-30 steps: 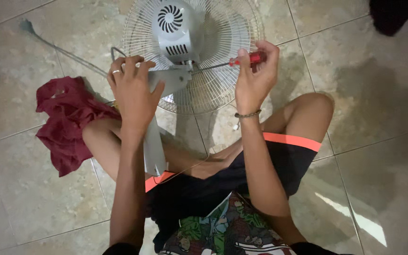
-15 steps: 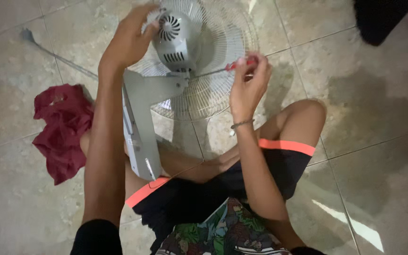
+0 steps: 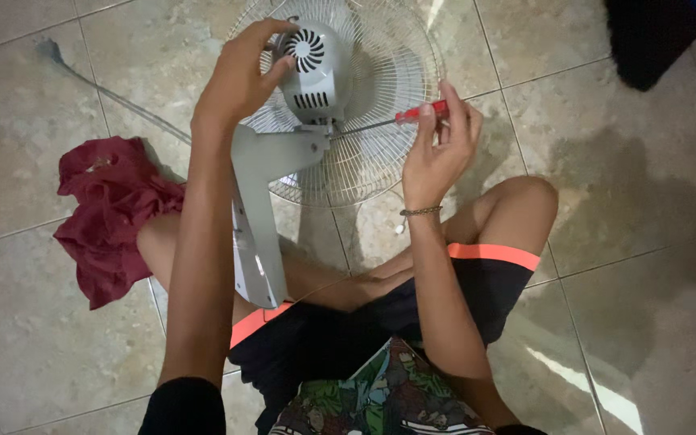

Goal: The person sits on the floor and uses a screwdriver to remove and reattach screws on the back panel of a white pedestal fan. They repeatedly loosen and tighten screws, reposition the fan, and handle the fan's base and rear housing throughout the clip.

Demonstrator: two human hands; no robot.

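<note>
Head view: the fan (image 3: 340,105) lies face-down on the tiled floor (image 3: 646,201), in front of the person's crossed legs. Left hand (image 3: 239,80) grips the grey motor housing (image 3: 316,68), fingers curled around it. Right hand (image 3: 437,149) pinches the red-handled screwdriver (image 3: 396,119), tip at the neck joint. A red cloth (image 3: 110,213) lies alongside. Since half a second ago, both hands remain so placed.

Black shorts (image 3: 445,310) edged in orange are being worn, with a leaf-printed shirt (image 3: 388,395) and a thin wrist bracelet (image 3: 420,211).
</note>
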